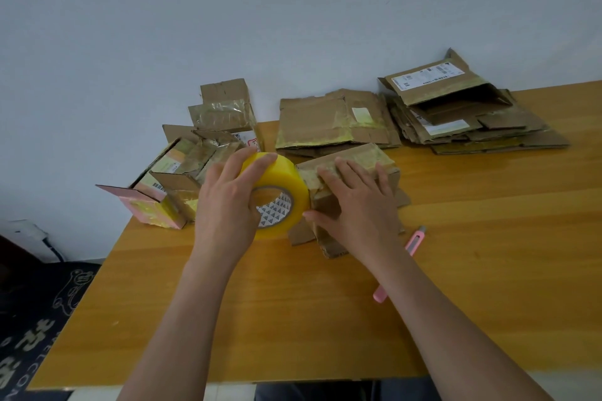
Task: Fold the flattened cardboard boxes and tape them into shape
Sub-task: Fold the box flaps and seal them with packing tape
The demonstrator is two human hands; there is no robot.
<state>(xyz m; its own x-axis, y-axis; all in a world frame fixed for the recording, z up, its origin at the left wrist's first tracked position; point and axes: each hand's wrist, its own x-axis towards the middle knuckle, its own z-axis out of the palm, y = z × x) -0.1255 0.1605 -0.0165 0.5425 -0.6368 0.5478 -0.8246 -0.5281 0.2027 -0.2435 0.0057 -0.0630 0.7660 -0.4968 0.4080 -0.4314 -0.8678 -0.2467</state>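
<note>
My left hand (224, 202) grips the yellow tape roll (277, 192) at frame centre, fingers curled over its top rim, thumb at the core. Roll stands on edge, butted against the left end of the small cardboard box (351, 179). My right hand (358, 202) lies flat on that box, fingers straight and spread over the taped top, thumb pressing the near-left corner just beside the roll. Hands are close together, not touching each other as far as I can see. The box sits on the wooden table (488, 270), centre of frame, its lower flaps splayed out under my right wrist.

Pink utility knife (400, 265) lies on the table right of my right forearm, partly hidden by it.

Centre-left: a cluster of folded boxes (195, 166), old tape on them, one with a pink flap (130, 202) sticking out toward the left table edge. Another taped box stands behind that cluster against the wall.

Upper centre: a flattened box pile (329, 124) just behind the box I'm pressing. Upper right: a bigger stack of flattened boxes (472, 117), shipping labels showing, top one partly lifted open.

Lower left: dark patterned floor mat (39, 319) beside the table.
</note>
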